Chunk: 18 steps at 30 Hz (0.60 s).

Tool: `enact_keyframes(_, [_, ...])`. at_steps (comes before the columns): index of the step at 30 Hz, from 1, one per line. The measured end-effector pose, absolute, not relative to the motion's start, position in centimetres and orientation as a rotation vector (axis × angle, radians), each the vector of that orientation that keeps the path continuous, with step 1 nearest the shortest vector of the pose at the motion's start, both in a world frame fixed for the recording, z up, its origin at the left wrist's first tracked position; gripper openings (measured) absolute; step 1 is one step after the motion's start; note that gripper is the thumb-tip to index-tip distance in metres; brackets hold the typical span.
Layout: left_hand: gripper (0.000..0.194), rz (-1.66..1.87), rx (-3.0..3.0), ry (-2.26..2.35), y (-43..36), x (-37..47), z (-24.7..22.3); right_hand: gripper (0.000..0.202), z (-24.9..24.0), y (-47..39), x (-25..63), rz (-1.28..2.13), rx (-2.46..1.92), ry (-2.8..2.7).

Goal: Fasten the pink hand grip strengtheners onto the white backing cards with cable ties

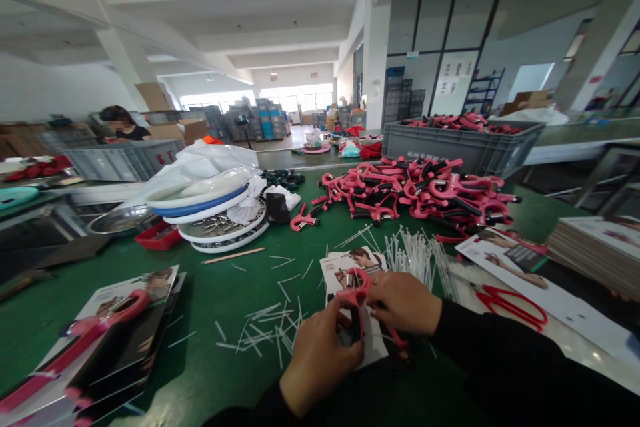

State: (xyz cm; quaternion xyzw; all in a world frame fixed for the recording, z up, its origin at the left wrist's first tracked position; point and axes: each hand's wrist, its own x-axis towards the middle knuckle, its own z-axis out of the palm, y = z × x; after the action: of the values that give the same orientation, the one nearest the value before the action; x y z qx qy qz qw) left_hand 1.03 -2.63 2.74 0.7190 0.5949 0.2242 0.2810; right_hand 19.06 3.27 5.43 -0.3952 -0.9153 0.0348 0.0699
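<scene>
On the near part of the green table (200, 320), the left hand (323, 350) curls thumb and fingers round the black grip (357, 323) of a pink tool (356, 292) over a printed card (374, 347), while the fingers of the right hand (406, 301) bunch at its upper right, whether pinching anything I cannot tell. Steady left-hand pressure should keep tool and card aligned for the right's fine work; white ties (415, 255) lie just beyond, then a pink heap (425, 190) before a grey crate (450, 152)
</scene>
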Motion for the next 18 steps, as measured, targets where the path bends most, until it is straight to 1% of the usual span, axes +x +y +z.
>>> enact_keyframes(6, [0.037, 0.63, 2.131, 1.625, -3.3, 1.5, 3.4, 0.019, 4.2, 4.2, 19.0, 0.204, -1.142, -2.635])
enact_keyframes(10, [0.025, 0.638, 2.149, 1.625, -1.5, 1.3, 4.4, 0.019, 3.3, 4.1, 18.7, 0.294, -1.154, -2.45])
enact_keyframes(12, [0.025, 0.705, 2.109, 1.676, 0.5, 1.1, 4.6, 0.021, 3.0, 3.7, 18.5, 0.352, -1.151, -2.364])
enact_keyframes(15, [0.032, 0.765, 2.081, 1.684, 3.9, 1.2, 4.1, 0.023, 2.6, 3.3, 18.3, 0.435, -1.155, -2.233])
enact_keyframes(18, [0.028, 0.737, 2.081, 1.625, 6.1, 1.8, 3.1, 0.023, 2.3, 3.3, 18.1, 0.511, -1.184, -2.099])
